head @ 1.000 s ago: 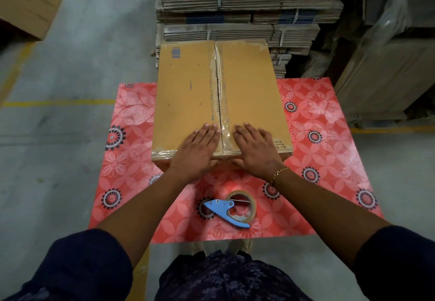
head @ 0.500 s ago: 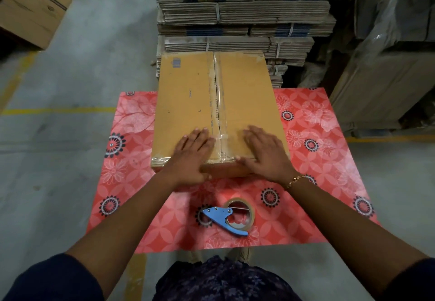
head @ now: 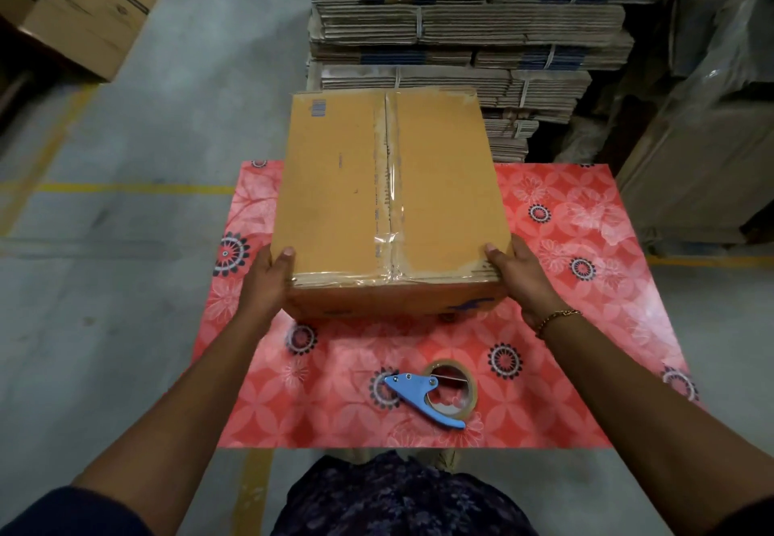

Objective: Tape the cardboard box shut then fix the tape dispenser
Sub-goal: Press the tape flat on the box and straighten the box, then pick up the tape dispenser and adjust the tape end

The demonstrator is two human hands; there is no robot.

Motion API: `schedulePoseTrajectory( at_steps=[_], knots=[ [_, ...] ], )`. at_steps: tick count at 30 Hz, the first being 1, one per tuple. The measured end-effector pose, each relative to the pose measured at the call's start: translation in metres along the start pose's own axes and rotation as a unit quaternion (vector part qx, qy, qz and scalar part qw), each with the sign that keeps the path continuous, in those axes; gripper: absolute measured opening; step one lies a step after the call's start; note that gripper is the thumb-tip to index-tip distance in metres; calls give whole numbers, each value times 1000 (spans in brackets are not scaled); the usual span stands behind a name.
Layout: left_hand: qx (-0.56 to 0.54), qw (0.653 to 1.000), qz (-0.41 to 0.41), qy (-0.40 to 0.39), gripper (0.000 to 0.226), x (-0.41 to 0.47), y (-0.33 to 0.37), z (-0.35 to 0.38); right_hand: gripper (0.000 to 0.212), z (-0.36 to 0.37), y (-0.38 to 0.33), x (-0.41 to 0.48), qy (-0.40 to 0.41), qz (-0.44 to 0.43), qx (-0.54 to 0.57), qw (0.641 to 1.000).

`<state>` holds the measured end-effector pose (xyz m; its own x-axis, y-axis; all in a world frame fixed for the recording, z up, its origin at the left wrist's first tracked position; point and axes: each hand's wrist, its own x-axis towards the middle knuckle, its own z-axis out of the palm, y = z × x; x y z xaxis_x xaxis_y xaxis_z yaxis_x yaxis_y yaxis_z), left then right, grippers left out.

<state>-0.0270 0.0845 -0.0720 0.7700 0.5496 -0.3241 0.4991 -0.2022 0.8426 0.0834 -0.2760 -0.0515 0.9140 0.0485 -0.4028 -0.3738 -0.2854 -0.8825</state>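
On the red floral surface, the cardboard box lies long axis running away from the person, left hand and right hand gripping its near corners; markings unreadable. The tape dispenser lies nearer.

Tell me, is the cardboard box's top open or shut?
Shut: the cardboard box has both flaps flat, with clear tape along the centre seam.
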Motion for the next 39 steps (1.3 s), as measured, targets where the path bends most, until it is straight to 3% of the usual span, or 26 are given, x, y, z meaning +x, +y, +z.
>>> schedulePoseTrajectory(
  at_steps=[3, 7, 13, 18, 20, 24, 26, 28, 30, 34, 39],
  knots=[
    [-20, 999, 27, 11, 31, 14, -2, -29, 46, 31, -11, 4, -27, -20, -6, 999],
    [-16, 999, 18, 39, 51, 42, -11, -66, 49, 69, -21, 13, -50, -30, -9, 998],
    [51, 999, -2, 17, 65, 56, -30, -87, 64, 94, -14, 7, -86, -31, -49, 995],
    [79, 997, 4, 14, 58, 60, -28, -86, 67, 90, -20, 4, -95, -34, -69, 993],
    [54, 998, 7, 23, 67, 58, -29, -87, 68, 85, -16, -7, -84, -29, -101, 991],
    [-107, 978, -86, 159, 70, 37, -43, -76, 67, 57, 24, -48, -50, -5, -175, 983],
    [-89, 965, -135, 206, 63, 10, -65, -67, 67, 40, 50, -71, -70, 6, -199, 977],
    [-24, 963, -170, 206, 66, -23, -98, -56, 62, 25, 74, -86, -89, 21, -236, 967],
    [5, 963, -197, 185, 66, -56, -126, -41, 52, 14, 94, -96, -113, 31, -288, 950],
    [54, 987, -151, -3, 18, -97, -134, 1, 59, 8, 118, -98, -137, 66, -419, 895],
    [96, 970, -65, -212, 21, -107, -101, 45, 46, 19, 133, -87, -164, 101, -410, 892]
  ],
)
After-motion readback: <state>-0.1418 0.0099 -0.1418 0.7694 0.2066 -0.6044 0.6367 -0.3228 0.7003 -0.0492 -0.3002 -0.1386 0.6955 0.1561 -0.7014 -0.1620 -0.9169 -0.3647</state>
